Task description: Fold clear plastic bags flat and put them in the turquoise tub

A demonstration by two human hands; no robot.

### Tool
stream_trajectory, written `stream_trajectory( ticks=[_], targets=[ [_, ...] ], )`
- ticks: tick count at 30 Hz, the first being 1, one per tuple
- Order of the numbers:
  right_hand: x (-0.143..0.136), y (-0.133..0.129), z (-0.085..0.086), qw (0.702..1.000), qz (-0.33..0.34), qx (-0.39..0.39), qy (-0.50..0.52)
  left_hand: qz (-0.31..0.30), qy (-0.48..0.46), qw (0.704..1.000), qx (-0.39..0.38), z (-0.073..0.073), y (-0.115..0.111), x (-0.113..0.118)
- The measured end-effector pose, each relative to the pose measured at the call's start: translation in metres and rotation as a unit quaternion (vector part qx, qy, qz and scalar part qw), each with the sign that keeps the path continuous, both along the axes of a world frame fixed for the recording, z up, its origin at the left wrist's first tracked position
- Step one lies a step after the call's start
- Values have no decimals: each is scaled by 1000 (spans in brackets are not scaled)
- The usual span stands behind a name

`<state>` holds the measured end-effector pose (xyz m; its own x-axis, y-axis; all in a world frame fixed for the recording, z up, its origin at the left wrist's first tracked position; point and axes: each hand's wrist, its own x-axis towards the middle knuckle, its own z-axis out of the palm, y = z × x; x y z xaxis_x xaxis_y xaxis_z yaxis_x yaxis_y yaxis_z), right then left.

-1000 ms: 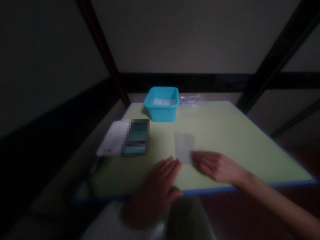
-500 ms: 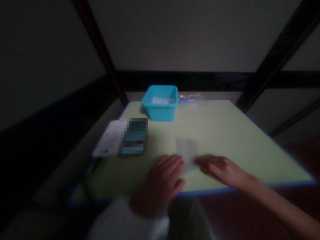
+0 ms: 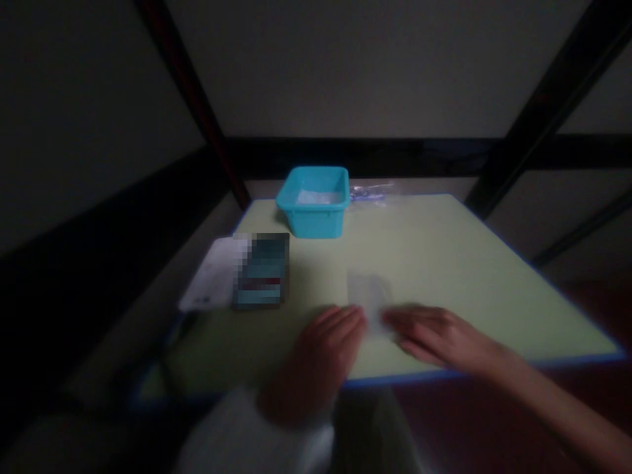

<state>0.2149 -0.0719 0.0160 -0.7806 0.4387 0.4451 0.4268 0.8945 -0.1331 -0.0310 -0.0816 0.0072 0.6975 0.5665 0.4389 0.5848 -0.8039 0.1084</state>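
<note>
- Thin pale sheet (image 3: pixel 365 289) lies on the near half of the bench (image 3: pixel 459 263), between the two hands; see-through look, material can't be told.
- Left hand (image 3: pixel 326 342): fingers together, stretched forward, tips at the sheet's near left edge. Not clenched; whether they press or pinch, cannot tell.
- Right hand (image 3: pixel 434 332): fingers bunched toward the sheet's right side, tips at or over it. Blur and dim light hide any grip, so cannot tell if it grasps.
- One hand per side probably steadies the light sheet against sliding or curling (a judgement, contact is fuzzy).
- Sheet sits close to the person, likely so both hands reach it with little stretch.
- Blue tub (image 3: pixel 318 224) stands upright toward the far edge, white material (image 3: pixel 316 197) inside; its walls likely keep the contents together, and its spot is beyond the fingers.
- Clear plastic wrapper (image 3: pixel 370 193) lies just beside the tub's right side, seemingly set back out of the hands' way.
- Dark flat item (image 3: pixel 264 270) (pixelated, identity unreadable) lies at the left, beside or slightly overlapping a white flat item (image 3: pixel 212 273); both seem parked off the working spot.
</note>
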Motion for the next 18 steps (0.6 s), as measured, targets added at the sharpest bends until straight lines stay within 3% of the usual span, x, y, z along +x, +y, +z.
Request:
stream_trajectory(
  ticks=[12, 18],
  targets=[
    [-4, 0, 0, 998, 32, 34, -40, 21, 26, 999, -24, 2, -16, 3],
    [-2, -3, 0, 998, 33, 0, -47, 19, 3, 998, -54, 7, -24, 5]
  ],
)
